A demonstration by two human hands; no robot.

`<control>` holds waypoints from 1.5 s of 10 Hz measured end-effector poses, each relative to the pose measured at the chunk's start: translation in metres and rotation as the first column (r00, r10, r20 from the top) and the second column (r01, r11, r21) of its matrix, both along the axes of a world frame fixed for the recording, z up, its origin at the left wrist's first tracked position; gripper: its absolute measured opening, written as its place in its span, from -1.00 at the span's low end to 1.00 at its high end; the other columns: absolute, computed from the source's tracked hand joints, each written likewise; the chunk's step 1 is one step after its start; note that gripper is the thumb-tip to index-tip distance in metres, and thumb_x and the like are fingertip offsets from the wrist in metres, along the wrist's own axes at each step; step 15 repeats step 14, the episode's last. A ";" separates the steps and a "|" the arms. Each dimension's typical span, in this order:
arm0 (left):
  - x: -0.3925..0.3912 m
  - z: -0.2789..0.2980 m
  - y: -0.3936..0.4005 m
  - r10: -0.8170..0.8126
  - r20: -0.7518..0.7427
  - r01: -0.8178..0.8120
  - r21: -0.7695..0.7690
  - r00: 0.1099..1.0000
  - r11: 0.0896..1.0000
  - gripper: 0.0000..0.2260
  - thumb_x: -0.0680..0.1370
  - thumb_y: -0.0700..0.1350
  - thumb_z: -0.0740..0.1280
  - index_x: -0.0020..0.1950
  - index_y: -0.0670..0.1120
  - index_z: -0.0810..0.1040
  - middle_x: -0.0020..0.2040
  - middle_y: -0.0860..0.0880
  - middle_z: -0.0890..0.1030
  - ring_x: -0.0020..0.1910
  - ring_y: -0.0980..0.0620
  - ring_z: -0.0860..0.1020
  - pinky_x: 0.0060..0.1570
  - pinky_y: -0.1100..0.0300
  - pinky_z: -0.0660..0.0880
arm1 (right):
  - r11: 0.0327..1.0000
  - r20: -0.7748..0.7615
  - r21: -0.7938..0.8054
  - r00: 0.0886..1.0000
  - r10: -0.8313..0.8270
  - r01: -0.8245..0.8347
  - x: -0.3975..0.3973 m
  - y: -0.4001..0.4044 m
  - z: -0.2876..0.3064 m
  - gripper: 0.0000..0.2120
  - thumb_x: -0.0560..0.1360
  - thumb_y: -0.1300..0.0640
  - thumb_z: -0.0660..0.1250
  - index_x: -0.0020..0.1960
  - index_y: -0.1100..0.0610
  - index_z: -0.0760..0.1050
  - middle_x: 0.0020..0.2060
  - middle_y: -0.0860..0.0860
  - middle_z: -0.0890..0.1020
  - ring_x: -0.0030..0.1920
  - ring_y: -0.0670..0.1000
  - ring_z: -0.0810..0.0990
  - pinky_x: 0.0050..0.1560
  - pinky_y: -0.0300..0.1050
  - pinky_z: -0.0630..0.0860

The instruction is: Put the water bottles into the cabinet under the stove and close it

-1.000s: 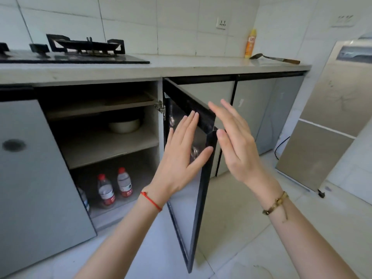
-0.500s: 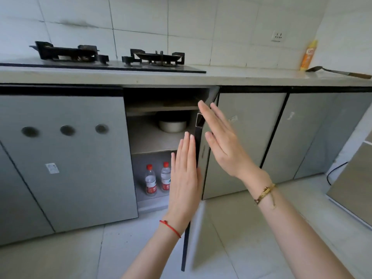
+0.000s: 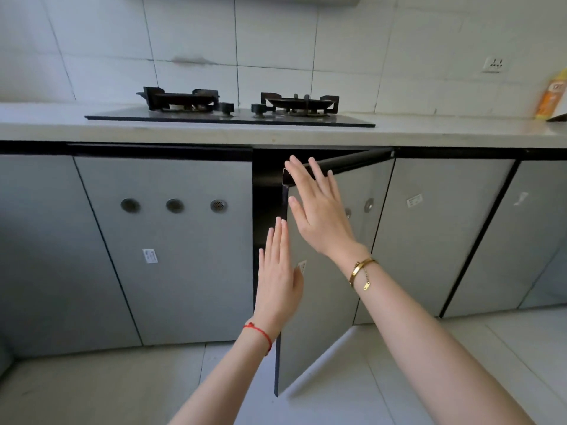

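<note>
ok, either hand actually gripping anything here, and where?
Nothing is gripped. Both hands are flat with fingers extended: the left hand and right hand lie against the outer face of the cabinet door, near its free edge.

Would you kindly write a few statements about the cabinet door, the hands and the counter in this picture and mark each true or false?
1. The cabinet door under the stove is fully shut. False: it stands ajar, with a dark gap at its left edge.
2. Both hands are flat and open, holding nothing. True: the left hand is low on the door, the right hand near its top corner.
3. Water bottles stand on the counter. False: no water bottle is in view; only an orange bottle stands at the far right.
4. The left wrist wears a red string. True.
5. A pot sits on the stove. False: both burners are bare.
</note>
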State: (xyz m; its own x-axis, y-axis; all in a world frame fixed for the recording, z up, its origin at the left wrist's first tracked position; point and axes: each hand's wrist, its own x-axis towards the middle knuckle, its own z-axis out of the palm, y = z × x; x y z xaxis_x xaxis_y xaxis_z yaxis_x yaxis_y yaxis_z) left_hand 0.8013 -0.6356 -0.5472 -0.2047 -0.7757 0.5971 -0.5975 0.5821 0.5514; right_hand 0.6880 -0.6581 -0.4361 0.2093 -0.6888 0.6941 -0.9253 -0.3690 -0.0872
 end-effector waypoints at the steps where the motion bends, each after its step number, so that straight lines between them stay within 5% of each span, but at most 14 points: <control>1: 0.009 -0.004 -0.023 0.076 0.046 -0.076 0.001 0.996 0.997 -0.20 0.51 -0.31 0.17 0.58 -0.01 -0.27 0.60 0.08 -0.27 0.59 0.05 -0.26 0.57 -0.14 -0.08 | 0.999 -0.058 -0.032 0.997 -0.043 0.041 0.013 -0.028 -0.004 -0.43 0.65 -0.01 0.03 0.59 0.00 -0.09 0.59 -0.12 -0.03 0.59 0.01 -0.17 0.55 0.23 -0.08; 4: 0.032 -0.009 -0.086 0.145 0.160 -0.150 0.023 0.976 0.988 -0.21 0.53 -0.21 0.20 0.58 -0.01 -0.27 0.60 0.10 -0.27 0.57 0.02 -0.32 0.54 -0.18 -0.16 | 0.985 -0.156 -0.132 0.979 -0.129 0.109 0.033 -0.111 -0.014 -0.32 0.62 -0.15 0.03 0.59 0.07 -0.20 0.59 -0.03 -0.13 0.59 0.11 -0.18 0.51 0.36 -0.09; 8: 0.095 -0.021 -0.152 0.354 0.188 -0.367 0.034 0.916 0.930 -0.28 0.57 -0.14 0.19 0.60 0.00 -0.19 0.61 0.09 -0.20 0.60 -0.02 -0.22 0.53 -0.25 -0.06 | 0.981 -0.197 -0.162 0.971 -0.134 0.102 0.042 -0.182 -0.015 -0.33 0.64 -0.13 0.01 0.59 0.09 -0.22 0.60 0.02 -0.13 0.59 0.09 -0.18 0.55 0.24 -0.13; 15: 0.105 -0.017 -0.153 0.400 0.202 -0.404 -0.021 0.894 0.914 -0.28 0.56 -0.16 0.20 0.60 0.00 -0.17 0.61 0.09 -0.18 0.60 -0.03 -0.20 0.53 -0.25 -0.07 | 0.987 -0.160 -0.149 0.984 -0.084 0.060 0.044 -0.190 -0.012 -0.31 0.62 -0.13 0.03 0.59 0.10 -0.21 0.60 0.01 -0.13 0.59 0.08 -0.20 0.56 0.20 -0.16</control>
